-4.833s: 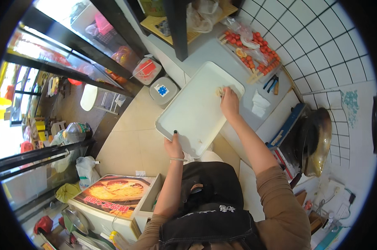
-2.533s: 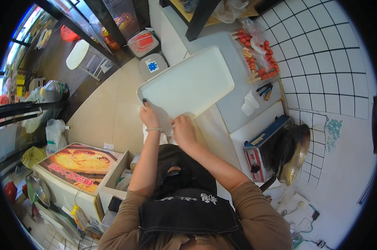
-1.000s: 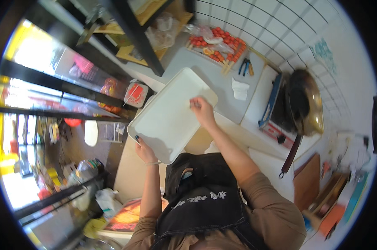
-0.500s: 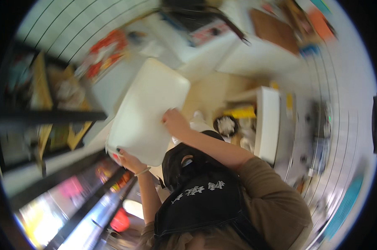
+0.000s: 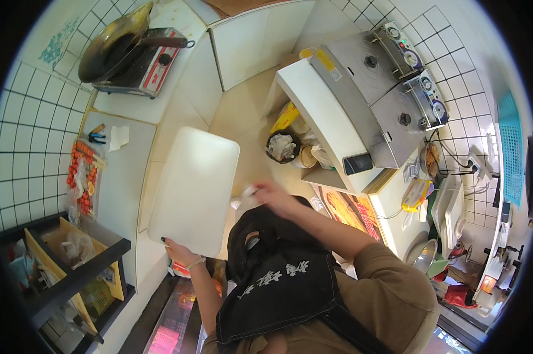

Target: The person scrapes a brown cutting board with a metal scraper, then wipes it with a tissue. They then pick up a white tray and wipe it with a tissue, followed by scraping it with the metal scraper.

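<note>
A white rectangular plastic tray [image 5: 193, 189] is held out in front of me, tilted, its smooth face toward me. My left hand [image 5: 181, 253] grips the tray's near edge, with the thumb on top and the other fingers hidden underneath. Apart from the tray, to its right and above my black apron [image 5: 278, 277], is my right hand [image 5: 276, 199]. Its fingers are curled together and slightly blurred. Something small and whitish shows at the fingertips, too unclear to name.
Skewers of red fruit [image 5: 84, 177] lie on the left counter [image 5: 122, 171]. Beyond them a wok [image 5: 116, 53] sits on a portable gas stove [image 5: 142, 71]. A lined bin [image 5: 283, 146] stands below the right counter, near a phone [image 5: 358, 164] and steel fryers [image 5: 367, 65]. Black shelving [image 5: 78, 277] borders the left.
My view has swung toward the right, bringing the fryers fully in. My right hand has come away from the tray's surface toward my body. My left hand still holds the tray.
</note>
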{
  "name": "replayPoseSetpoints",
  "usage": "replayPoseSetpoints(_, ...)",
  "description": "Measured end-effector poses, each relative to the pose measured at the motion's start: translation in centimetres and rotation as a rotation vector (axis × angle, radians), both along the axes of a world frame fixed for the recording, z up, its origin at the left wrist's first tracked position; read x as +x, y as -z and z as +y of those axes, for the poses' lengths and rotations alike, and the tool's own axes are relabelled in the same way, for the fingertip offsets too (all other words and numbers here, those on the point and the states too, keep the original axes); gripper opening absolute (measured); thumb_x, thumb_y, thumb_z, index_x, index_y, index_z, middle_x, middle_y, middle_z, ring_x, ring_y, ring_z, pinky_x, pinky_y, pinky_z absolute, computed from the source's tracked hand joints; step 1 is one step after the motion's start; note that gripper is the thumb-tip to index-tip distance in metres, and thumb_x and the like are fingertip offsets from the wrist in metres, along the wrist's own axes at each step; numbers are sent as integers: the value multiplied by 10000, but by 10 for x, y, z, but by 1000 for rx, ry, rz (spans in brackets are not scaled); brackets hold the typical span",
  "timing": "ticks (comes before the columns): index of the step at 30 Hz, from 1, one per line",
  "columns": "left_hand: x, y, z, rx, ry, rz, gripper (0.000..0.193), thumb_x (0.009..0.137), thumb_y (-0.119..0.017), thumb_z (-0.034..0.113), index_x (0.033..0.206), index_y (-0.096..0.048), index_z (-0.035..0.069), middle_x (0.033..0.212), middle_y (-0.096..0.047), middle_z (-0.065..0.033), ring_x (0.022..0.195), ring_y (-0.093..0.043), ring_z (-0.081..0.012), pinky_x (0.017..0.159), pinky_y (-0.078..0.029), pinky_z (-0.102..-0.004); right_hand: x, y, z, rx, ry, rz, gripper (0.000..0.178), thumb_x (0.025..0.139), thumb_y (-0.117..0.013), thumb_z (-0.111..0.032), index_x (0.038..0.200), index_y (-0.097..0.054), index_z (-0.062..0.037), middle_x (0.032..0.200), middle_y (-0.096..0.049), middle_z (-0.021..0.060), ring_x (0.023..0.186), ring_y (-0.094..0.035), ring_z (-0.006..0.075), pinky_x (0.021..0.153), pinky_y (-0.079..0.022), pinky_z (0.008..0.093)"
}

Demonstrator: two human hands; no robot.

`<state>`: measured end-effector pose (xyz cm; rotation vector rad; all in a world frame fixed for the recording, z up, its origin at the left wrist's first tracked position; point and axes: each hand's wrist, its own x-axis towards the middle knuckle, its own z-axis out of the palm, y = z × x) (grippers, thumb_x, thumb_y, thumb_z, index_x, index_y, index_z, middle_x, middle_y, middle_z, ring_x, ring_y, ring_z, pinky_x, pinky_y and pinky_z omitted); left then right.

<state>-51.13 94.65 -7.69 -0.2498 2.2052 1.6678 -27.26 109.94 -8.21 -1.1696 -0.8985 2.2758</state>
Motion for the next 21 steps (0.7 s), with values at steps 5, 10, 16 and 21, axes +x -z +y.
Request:
replayPoseSetpoints(5,5,4,-7,-29,72,-19,476,947,-393,317,1163,-476,-99,1115,-567,-210,953,-600,-298,789,-518,-369,96,106,67,847,371,-854,245,784,-541,0,1028,-554,-23,894,-601,131,747,-607,206,676,-479,300)
replayPoseSetpoints(10,24,-15,23,46,155,-18,485,939,-399,317,1193,-459,-92,1146,-555,-197,974,-598,-300,815,-512,-368,124,172,82,812,224,-1126,259,754,-596,-125,1006,-610,-69,911,-636,154,819,-616,314,709,-488,397)
replayPoseSetpoints(16,12,15,26,155,606,27,461,941,-385,315,1212,-476,-46,1163,-552,-165,1014,-575,-288,855,-497,-395,155,115,41,357,148,-866,213,776,-629,-288,738,-711,-95,678,-675,47,594,-639,159,606,-502,291)
replayPoseSetpoints(21,38,-28,110,460,1148,-467,589,936,-345,458,1363,-305,53,1336,-425,-125,1164,-473,-278,946,-425,-447,197,111,-15,561,300,-1015,282,857,-537,-313,809,-721,-105,770,-692,83,646,-658,145,687,-503,262)
